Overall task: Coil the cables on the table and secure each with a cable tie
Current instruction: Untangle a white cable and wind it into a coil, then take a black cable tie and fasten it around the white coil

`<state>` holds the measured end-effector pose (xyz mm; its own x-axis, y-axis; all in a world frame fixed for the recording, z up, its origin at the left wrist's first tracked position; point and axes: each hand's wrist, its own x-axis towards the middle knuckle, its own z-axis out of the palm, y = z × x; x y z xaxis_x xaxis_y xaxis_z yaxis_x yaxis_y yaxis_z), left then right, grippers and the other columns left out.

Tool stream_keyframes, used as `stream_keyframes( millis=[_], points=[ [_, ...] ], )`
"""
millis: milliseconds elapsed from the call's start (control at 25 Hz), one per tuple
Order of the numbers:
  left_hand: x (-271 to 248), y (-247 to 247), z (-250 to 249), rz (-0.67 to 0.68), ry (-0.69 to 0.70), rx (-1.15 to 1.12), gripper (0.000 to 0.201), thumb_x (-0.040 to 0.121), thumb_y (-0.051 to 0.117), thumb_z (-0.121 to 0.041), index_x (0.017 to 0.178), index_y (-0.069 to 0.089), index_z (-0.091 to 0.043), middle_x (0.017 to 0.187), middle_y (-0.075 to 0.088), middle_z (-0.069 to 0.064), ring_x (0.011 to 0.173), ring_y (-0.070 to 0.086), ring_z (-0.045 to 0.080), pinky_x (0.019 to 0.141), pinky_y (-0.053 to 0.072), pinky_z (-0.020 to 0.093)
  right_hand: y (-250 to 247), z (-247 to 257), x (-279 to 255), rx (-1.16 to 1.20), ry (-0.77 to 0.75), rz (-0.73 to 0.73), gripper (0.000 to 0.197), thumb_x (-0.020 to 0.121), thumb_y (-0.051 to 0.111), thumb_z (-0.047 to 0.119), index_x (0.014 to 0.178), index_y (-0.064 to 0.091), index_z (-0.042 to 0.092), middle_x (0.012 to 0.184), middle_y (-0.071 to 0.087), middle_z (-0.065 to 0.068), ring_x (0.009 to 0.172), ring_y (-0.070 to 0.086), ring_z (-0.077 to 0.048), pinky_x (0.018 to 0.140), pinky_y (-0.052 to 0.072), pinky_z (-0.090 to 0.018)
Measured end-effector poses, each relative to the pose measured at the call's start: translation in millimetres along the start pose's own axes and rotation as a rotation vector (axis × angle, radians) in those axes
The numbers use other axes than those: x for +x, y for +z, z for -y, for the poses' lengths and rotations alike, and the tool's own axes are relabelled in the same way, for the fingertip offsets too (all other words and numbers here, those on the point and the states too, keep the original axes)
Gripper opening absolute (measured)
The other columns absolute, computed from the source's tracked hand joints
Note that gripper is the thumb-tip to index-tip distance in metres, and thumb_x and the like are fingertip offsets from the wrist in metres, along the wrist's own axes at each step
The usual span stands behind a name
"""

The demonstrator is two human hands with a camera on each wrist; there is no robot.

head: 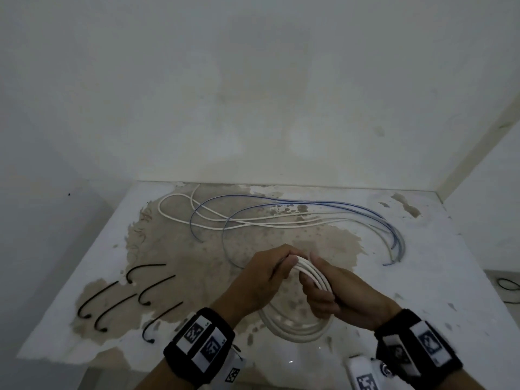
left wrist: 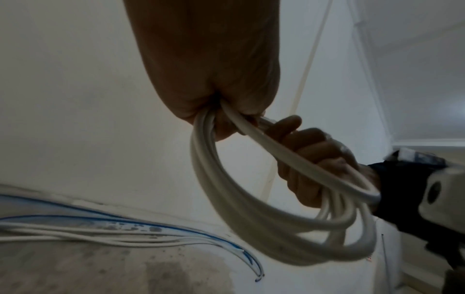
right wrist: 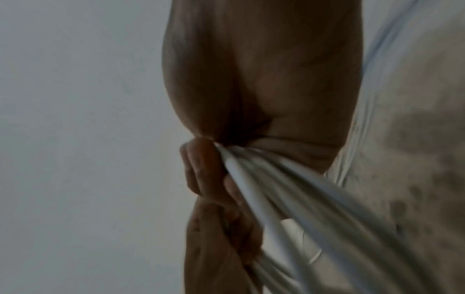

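The coil (head: 298,327) of white cable is hanging over the near middle of the table (head: 464,277), held up at its top by both hands. The left hand (head: 264,280) is curling its grip round the bundled loops; the right hand (head: 334,291) is also closing its fingers (left wrist: 307,143) round the same strands, just beside the left. The loops are dangling below the hands, near the table's front edge. Far behind, a loose white cable (head: 253,220) and a blue cable (head: 309,204) are sprawling toward the back wall and the right edge. Five black ties (head: 132,299) are lying in the near-left area, well apart from the hands. Bare table is lying between the ties and the coil.
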<state>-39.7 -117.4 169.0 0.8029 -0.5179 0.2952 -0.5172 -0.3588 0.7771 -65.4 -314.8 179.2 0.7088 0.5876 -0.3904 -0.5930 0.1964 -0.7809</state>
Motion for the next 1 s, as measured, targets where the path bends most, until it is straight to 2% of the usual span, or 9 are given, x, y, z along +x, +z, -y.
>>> stream_keyframes(
  millis=[160, 280, 400, 480, 560, 680, 800, 880, 1000],
  points=[
    [-26.8, -30.0, 21.5, -0.012, 0.031, -0.026, 0.034, 0.103, 0.034, -0.025, 0.120, 0.061, -0.013, 0.108, 0.064, -0.002, 0.099, 0.059, 0.004, 0.088, 0.045, 0.019, 38.0, -19.6, 23.1, 0.185, 0.006, 0.109, 0.041, 0.106, 0.034, 0.045, 0.082, 0.047, 0.014, 0.055, 0.025, 0.005, 0.043, 0.021, -0.009, 0.054, 0.017, -0.029],
    [-52.0, -50.1, 47.5, -0.038, -0.101, -0.078, 0.039, 0.103, 0.033, -0.030, 0.135, 0.051, -0.019, 0.115, 0.054, -0.003, 0.107, 0.055, 0.008, 0.092, 0.043, 0.018, 64.7, -29.2, 38.0, -0.016, -0.024, -0.060, 0.041, 0.106, 0.034, 0.044, 0.080, 0.046, 0.014, 0.058, 0.023, 0.002, 0.048, 0.017, -0.012, 0.054, 0.017, -0.029],
    [-94.8, -73.6, 99.2, -0.105, -0.515, -0.065, 0.035, 0.103, 0.039, -0.035, 0.133, 0.053, -0.023, 0.126, 0.056, -0.001, 0.110, 0.055, 0.007, 0.092, 0.045, 0.021, 71.6, -40.6, 45.2, -0.370, -0.082, -0.254, 0.042, 0.106, 0.033, 0.044, 0.080, 0.042, 0.012, 0.062, 0.026, 0.004, 0.053, 0.018, -0.013, 0.054, 0.019, -0.028],
    [-150.2, -86.3, 145.5, -0.123, -0.834, 0.104, 0.027, 0.101, 0.045, -0.031, 0.122, 0.058, -0.020, 0.122, 0.059, 0.004, 0.101, 0.059, 0.015, 0.087, 0.049, 0.031, 71.6, -50.6, 48.8, -0.449, -0.096, -0.303, 0.042, 0.106, 0.031, 0.044, 0.076, 0.038, 0.015, 0.062, 0.025, 0.004, 0.054, 0.018, -0.013, 0.052, 0.023, -0.025],
    [-206.1, -88.0, 177.6, -0.135, -1.002, 0.341, 0.023, 0.097, 0.053, -0.030, 0.116, 0.059, -0.019, 0.119, 0.056, 0.007, 0.096, 0.060, 0.023, 0.084, 0.051, 0.041, 71.0, -57.8, 49.6, -0.456, -0.091, -0.335, 0.044, 0.105, 0.031, 0.045, 0.074, 0.035, 0.014, 0.063, 0.022, 0.003, 0.054, 0.016, -0.014, 0.050, 0.024, -0.023],
    [-251.0, -78.7, 196.5, -0.179, -1.035, 0.473, 0.021, 0.092, 0.062, -0.028, 0.109, 0.062, -0.015, 0.112, 0.053, 0.010, 0.092, 0.056, 0.034, 0.077, 0.049, 0.044, 72.5, -64.2, 50.7, -0.475, -0.068, -0.356, 0.045, 0.104, 0.032, 0.047, 0.075, 0.035, 0.013, 0.062, 0.021, 0.001, 0.054, 0.016, -0.015, 0.049, 0.025, -0.022],
    [-249.2, -78.3, 193.8, -0.196, -1.003, 0.499, 0.010, 0.093, 0.062, -0.020, 0.090, 0.059, -0.011, 0.095, 0.056, 0.010, 0.083, 0.057, 0.034, 0.068, 0.046, 0.040, 72.5, -65.6, 51.6, -0.496, -0.044, -0.347, 0.045, 0.104, 0.031, 0.047, 0.074, 0.033, 0.014, 0.062, 0.021, 0.002, 0.054, 0.015, -0.015, 0.049, 0.024, -0.023],
    [-237.2, -79.0, 188.5, -0.171, -1.016, 0.486, 0.011, 0.095, 0.058, -0.021, 0.087, 0.056, -0.012, 0.092, 0.060, 0.008, 0.082, 0.059, 0.029, 0.067, 0.046, 0.037, 72.3, -64.7, 50.3, -0.530, -0.037, -0.351, 0.044, 0.105, 0.031, 0.046, 0.076, 0.036, 0.013, 0.062, 0.022, 0.002, 0.054, 0.016, -0.014, 0.050, 0.023, -0.024],
    [-197.0, -78.6, 156.7, -0.013, -0.949, 0.220, 0.012, 0.096, 0.058, -0.023, 0.087, 0.058, -0.015, 0.085, 0.066, 0.002, 0.068, 0.063, 0.016, 0.063, 0.053, 0.033, 73.5, -64.4, 52.3, -0.603, -0.070, -0.394, 0.042, 0.107, 0.030, 0.041, 0.078, 0.039, 0.012, 0.060, 0.026, 0.005, 0.051, 0.020, -0.010, 0.049, 0.022, -0.024]
  ],
)
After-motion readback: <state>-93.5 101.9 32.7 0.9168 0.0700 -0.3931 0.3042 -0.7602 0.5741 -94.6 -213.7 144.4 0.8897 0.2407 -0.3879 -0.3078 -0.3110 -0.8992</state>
